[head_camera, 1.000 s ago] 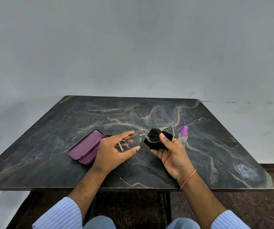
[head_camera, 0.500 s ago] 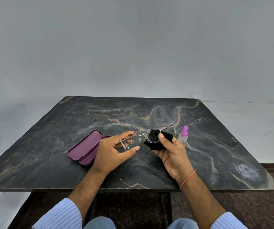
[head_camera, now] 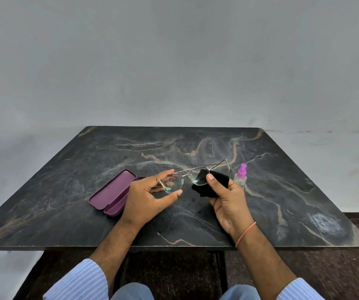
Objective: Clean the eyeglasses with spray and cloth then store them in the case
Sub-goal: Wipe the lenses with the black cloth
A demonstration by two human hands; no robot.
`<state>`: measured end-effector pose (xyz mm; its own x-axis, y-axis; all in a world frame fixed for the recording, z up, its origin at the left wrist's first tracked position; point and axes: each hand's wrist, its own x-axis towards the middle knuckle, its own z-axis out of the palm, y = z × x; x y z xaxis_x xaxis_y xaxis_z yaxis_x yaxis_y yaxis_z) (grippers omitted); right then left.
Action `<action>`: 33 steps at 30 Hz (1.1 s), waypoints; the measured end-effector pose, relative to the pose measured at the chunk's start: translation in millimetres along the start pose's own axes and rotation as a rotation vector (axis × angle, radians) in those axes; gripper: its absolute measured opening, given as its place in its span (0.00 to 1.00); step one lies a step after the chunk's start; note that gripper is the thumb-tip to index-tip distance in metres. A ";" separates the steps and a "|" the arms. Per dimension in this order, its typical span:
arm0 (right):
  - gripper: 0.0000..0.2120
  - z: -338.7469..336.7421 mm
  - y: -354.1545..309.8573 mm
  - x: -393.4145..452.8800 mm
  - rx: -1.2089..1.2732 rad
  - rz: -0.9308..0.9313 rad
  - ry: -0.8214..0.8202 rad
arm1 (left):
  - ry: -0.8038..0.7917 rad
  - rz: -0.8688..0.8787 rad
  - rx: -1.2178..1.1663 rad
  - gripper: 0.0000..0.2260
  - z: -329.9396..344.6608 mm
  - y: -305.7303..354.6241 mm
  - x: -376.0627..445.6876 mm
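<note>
Left hand (head_camera: 144, 202) pinches eyeglasses (head_camera: 183, 180) by left lens rim; right hand (head_camera: 228, 200) presses black cloth (head_camera: 215, 182) on right lens | open purple case (head_camera: 113, 192) left; spray bottle (head_camera: 241, 176) right

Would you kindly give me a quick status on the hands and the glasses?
Left hand holds eyeglasses by one lens rim. Right hand pinches black cloth on other lens. Case open, spray bottle upright; nothing in the way.

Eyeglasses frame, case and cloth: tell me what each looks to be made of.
Eyeglasses frame: thin metal wire, probably, with a silvery-gold shine.
Case: hard shell, metal or plastic, I cannot tell which; smooth matte purple, crisp rounded edges.
Cloth: soft black fabric, likely microfibre; it folds limply, no shine.
</note>
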<state>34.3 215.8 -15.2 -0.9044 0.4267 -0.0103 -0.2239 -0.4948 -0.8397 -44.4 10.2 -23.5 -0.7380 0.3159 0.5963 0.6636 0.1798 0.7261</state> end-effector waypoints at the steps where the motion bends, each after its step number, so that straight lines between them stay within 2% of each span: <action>1: 0.11 0.0 -0.4 -0.2 0.007 0.004 -0.010 | -0.005 0.004 0.006 0.29 -0.3 -0.5 0.0; 4: 0.11 0.8 -1.7 -2.2 -0.006 0.018 -0.036 | -0.001 0.004 0.006 0.29 -1.6 -1.9 -0.2; 9: 0.11 0.2 0.3 -0.6 -0.048 -0.027 0.033 | 0.003 0.018 0.017 0.28 0.3 0.4 -0.3; 13: 0.09 -0.8 -1.3 -2.4 -0.062 -0.005 -0.020 | -0.004 -0.011 -0.003 0.29 -1.1 -4.7 -0.8; 18: 0.18 -0.9 -5.4 -5.4 -0.099 0.091 -0.118 | -0.020 -0.034 -0.039 0.28 -0.7 -5.4 -0.8; 22: 0.19 -1.9 -5.8 -5.8 -0.105 0.131 -0.166 | -0.041 -0.030 -0.050 0.27 -0.8 -5.1 -1.2; 27: 0.15 -4.3 -3.8 -4.0 -0.052 0.139 -0.181 | -0.047 0.000 -0.024 0.27 -1.4 -6.1 -0.8; 33: 0.08 -4.7 -2.3 0.6 -0.022 0.049 -0.077 | -0.006 0.041 0.010 0.26 0.2 -4.2 -0.8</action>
<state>36.0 220.7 -15.9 -0.9395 0.3425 -0.0102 -0.1717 -0.4962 -0.8511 -46.5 9.4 -27.1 -0.7091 0.3287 0.6238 0.6948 0.1754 0.6974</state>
